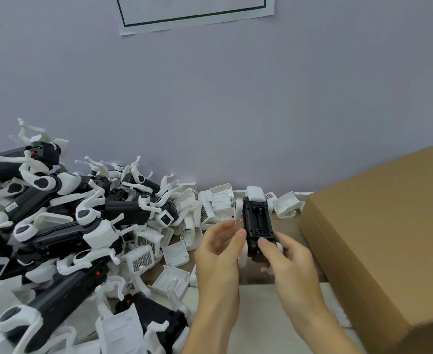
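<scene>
**Left hand (218, 254) and right hand (289, 259) on a toy robot (257, 226), battery bay uncovered**

Between a closed cardboard box (379, 226) on the right and a big heap of toy robots (57, 226) on the left, holds one black-bodied toy robot above the bench (261, 310), underside up. Pinches its left flank between left thumb and curled fingers. Clamps its near end with right thumb on top, fingers wrapped beneath. Judged early for this unit: battery bay (258, 213) bare, no lid in either hand. Left to do: take a white battery cover (175, 254) from the loose scatter and snap it on.

Matt black-and-white plastic toy body (257, 221); matt brown cardboard box (379, 241).
</scene>
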Demonstrator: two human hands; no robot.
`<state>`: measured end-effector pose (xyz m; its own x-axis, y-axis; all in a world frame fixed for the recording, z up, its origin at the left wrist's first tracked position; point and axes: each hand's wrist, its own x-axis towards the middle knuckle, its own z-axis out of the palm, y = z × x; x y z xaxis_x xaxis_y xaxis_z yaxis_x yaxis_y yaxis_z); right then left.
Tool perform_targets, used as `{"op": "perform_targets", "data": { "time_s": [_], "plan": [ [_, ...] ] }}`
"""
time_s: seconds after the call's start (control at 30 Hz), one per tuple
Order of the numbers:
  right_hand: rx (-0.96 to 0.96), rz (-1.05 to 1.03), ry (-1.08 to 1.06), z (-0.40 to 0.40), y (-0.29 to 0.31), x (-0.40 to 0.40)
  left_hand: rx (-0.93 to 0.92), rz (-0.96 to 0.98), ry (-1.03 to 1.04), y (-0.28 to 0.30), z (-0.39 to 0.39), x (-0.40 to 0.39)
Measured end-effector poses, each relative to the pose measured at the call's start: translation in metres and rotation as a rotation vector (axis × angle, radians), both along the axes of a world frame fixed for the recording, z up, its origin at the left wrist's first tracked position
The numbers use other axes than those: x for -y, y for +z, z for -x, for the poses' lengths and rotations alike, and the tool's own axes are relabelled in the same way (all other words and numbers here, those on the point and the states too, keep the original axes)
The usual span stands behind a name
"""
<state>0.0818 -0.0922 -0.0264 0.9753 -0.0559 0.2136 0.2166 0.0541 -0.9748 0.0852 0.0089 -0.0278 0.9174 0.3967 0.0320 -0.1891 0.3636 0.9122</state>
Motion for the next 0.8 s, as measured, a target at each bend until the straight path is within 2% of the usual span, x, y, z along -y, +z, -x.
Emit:
{"op": "perform_targets", "data": {
  "time_s": [0.23,0.43,0.6,0.8],
  "plan": [
    [-0.087,-0.246,0.138,-0.003,0.005,0.012,-0.144,0.071,-0.082,0.008,0.002,0.001],
    [-0.207,-0.387,0.228,-0.007,0.012,0.017,-0.09,0.201,-0.211,0.021,0.01,0.003],
    [-0.361,-0.618,0.195,-0.002,0.02,0.02,-0.055,0.304,-0.114,0.018,0.006,-0.001],
    [-0.373,-0.577,0.183,-0.002,0.018,0.02,0.001,0.263,-0.087,0.014,0.004,-0.001]
  ]
}}
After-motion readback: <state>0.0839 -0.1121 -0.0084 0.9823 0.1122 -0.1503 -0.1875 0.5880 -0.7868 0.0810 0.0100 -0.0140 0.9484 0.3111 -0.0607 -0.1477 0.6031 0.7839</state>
